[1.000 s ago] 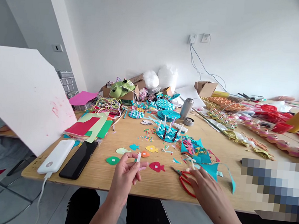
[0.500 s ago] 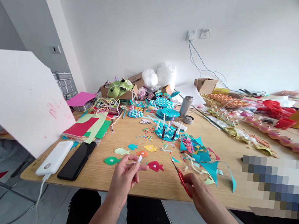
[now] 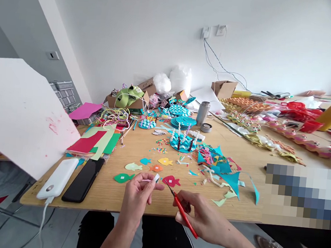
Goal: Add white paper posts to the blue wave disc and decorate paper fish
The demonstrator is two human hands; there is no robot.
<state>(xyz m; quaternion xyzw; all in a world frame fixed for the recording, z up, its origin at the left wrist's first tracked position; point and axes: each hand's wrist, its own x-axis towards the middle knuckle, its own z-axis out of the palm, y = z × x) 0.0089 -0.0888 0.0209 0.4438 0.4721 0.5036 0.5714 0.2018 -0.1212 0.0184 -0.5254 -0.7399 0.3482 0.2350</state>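
Pinched between the thumb and fingers of my left hand (image 3: 137,193) is a small white strip (image 3: 156,177), likely of tape. My right hand (image 3: 206,219) grips red-handled scissors (image 3: 186,216), their tip pointing left toward the strip but apart from it. Paper fish lie around my left hand: green (image 3: 123,178) to its left, red (image 3: 169,180) behind the scissors' tip, pale green (image 3: 133,167), orange (image 3: 156,168), blue (image 3: 145,161) and yellow (image 3: 165,162) beyond. Small white squares show on several of them.
A black phone (image 3: 84,180) and a white power bank (image 3: 57,178) lie at left, beside coloured paper sheets (image 3: 89,143). Blue paper scraps (image 3: 231,182) spread to the right. Further back stand a blue wavy-edged craft piece (image 3: 183,143) and a steel flask (image 3: 203,113).
My right hand has brought the scissors left, close to my left hand. My left hand still pinches the white strip in nearly the same place. The view has shifted slightly.
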